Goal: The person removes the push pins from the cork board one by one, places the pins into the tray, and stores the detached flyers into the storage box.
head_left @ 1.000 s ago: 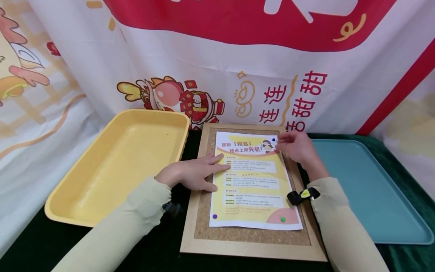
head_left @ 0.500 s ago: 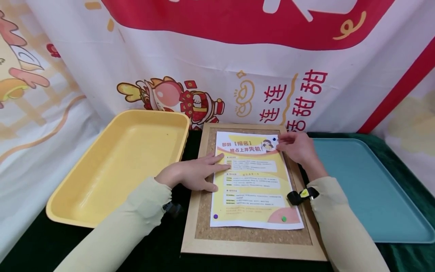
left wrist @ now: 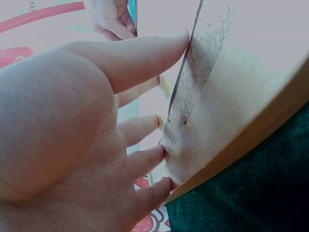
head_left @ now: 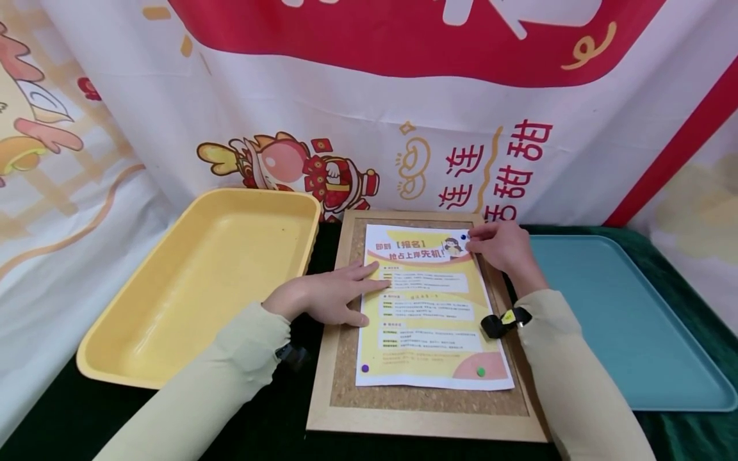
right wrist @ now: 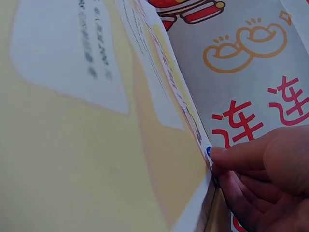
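Note:
A printed sheet point(head_left: 426, 333) lies on a wood-framed cork board point(head_left: 432, 400). Pins show at three of its corners: a purple one point(head_left: 365, 369) lower left, a green one point(head_left: 481, 371) lower right, and a blue one point(head_left: 464, 237) upper right. Spread fingers of my left hand point(head_left: 328, 294) rest on the sheet's left side, the palm over the frame; the left wrist view shows the same hand point(left wrist: 91, 121) with its fingertips along the paper's edge. At the upper right corner, my right hand point(head_left: 504, 250) pinches the blue pin point(right wrist: 209, 151) between thumb and finger, its other fingers curled.
To the left of the board stands a deep yellow tray point(head_left: 225, 275). A flat blue-green tray point(head_left: 623, 320) lies to the right. Both are on a dark green cloth point(head_left: 254, 416), and a printed white and red sheet of fabric point(head_left: 346, 96) hangs behind.
My right wrist has shifted slightly left and inward, while the fingers remain at the blue pin. My left hand has not visibly moved.

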Motion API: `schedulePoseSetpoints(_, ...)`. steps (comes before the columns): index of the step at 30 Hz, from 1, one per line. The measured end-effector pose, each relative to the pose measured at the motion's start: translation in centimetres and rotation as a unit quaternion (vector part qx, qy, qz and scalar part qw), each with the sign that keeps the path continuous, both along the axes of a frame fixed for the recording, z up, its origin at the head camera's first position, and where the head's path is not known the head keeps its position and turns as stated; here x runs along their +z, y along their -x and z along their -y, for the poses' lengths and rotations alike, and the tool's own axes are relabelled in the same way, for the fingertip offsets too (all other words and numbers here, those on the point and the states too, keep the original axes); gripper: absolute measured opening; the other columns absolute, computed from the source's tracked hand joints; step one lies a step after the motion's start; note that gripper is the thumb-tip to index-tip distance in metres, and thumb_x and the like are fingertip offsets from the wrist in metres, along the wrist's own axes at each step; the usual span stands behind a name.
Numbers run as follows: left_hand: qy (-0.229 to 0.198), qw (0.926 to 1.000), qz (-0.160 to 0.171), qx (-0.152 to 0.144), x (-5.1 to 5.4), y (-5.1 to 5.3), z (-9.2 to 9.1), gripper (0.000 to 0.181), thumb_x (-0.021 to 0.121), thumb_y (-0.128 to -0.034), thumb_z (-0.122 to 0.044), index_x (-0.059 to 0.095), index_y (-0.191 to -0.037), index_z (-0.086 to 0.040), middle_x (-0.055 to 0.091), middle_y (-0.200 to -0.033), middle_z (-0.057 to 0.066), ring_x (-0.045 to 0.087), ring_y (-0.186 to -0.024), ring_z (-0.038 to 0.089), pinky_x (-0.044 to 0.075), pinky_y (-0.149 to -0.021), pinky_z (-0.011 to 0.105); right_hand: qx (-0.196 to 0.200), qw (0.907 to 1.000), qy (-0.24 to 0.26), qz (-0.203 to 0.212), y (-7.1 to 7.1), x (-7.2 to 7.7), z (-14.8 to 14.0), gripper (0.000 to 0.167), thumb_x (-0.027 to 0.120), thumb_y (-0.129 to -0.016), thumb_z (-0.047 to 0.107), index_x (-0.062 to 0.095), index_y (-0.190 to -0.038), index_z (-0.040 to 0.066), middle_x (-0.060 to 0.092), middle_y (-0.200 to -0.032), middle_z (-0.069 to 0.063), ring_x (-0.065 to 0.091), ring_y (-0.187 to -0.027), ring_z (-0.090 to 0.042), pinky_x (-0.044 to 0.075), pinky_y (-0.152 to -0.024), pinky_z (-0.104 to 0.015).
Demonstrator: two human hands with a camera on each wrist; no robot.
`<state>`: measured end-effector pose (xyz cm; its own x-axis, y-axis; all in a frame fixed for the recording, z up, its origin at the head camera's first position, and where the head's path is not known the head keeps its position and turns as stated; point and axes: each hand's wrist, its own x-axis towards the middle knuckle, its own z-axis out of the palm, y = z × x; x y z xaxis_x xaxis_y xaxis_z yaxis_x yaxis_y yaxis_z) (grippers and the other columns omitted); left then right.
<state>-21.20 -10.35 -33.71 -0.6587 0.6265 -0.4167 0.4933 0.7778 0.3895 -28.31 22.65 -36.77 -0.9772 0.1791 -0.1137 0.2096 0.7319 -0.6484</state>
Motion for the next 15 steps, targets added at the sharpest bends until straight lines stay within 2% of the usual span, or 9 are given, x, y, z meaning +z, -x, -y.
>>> schedulePoseSetpoints(5, 0.002, 1.0000, -0.001, 0.000, -0.01, -0.03, 0.02, 0.074, 0.067, -0.1047, -0.037, 0.031, -0.169, -0.029, 0.006, -0.181, 0.005, 0.000, -0.169, 0.034, 0.014, -0.135, 0.056, -0.007, 0.9999, -0.007, -0.006, 0.37, -0.06, 0.32, 0.031, 0.075, -0.100, 0.025, 0.076, -0.128, 0.011, 0.072, -0.124, -0.017, 0.053, -0.122, -0.034, 0.049, -0.102, -0.050)
schedulePoseSetpoints(8, 0.001, 1.0000, 0.000, 0.001, -0.07, 0.02, -0.01, 0.074, 0.067, -0.1046, -0.036, 0.031, -0.169, -0.030, 0.006, -0.181, 0.005, -0.001, -0.169, 0.034, 0.014, -0.135, 0.056, -0.009, 0.9998, -0.012, -0.010, 0.49, -0.09, 0.42, 0.031, 0.075, -0.100, 0.025, 0.077, -0.128, 0.011, 0.070, -0.131, -0.018, 0.050, -0.127, -0.037, 0.046, -0.107, -0.055)
schedulePoseSetpoints(12, 0.004, 1.0000, -0.001, 0.004, -0.15, 0.08, -0.07, 0.074, 0.068, -0.1042, -0.036, 0.031, -0.169, -0.031, 0.006, -0.182, 0.004, -0.001, -0.169, 0.033, 0.014, -0.135, 0.056, -0.017, 0.9998, -0.006, -0.007, 0.63, -0.07, 0.55, 0.031, 0.075, -0.100, 0.023, 0.078, -0.129, 0.011, 0.064, -0.141, -0.020, 0.046, -0.132, -0.039, 0.049, -0.106, -0.054)
schedulePoseSetpoints(15, 0.004, 1.0000, -0.002, 0.004, -0.22, 0.04, -0.11, 0.075, 0.068, -0.1042, -0.037, 0.031, -0.169, -0.031, 0.006, -0.182, 0.004, -0.001, -0.169, 0.033, 0.014, -0.135, 0.056, -0.026, 0.9996, 0.007, -0.003, 0.77, -0.11, 0.71, 0.030, 0.075, -0.100, 0.022, 0.078, -0.128, 0.010, 0.062, -0.143, -0.020, 0.046, -0.133, -0.038, 0.051, -0.105, -0.052)
